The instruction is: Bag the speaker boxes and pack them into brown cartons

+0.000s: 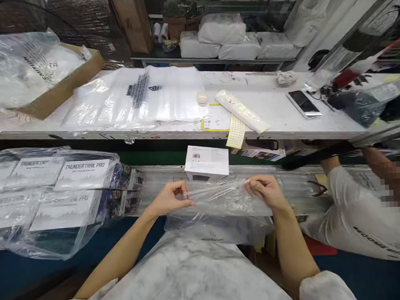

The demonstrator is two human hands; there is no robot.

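- Both hands pinch the top edge of a clear plastic bag [218, 202]: the left hand [170, 197] grips its left corner between thumb and fingertips, and the right hand [266, 192] grips its right corner the same way, so the film stretches between them.
- Below the hands the bag hangs slack over the person's lap, near the middle of the scene.
- At the near left lies a big plastic sack of printed boxes [56, 196] marked "THUNDERTRAIL PRO", just beside the left forearm but apart from it.
- At the near right a co-worker's sleeve [355, 218] in white reaches in, close to the right forearm.
- Just beyond the bag a small white box [207, 163] with a barcode sits on the conveyor rail [161, 178], right behind the stretched film.
- Farther off, the white worktable [278, 115] carries a stack of flat plastic bags [141, 99], a yellow label strip [235, 131] hanging over its near edge, and a phone [303, 103] toward the right.
- Far left, a cardboard carton [61, 89] holds more plastic.
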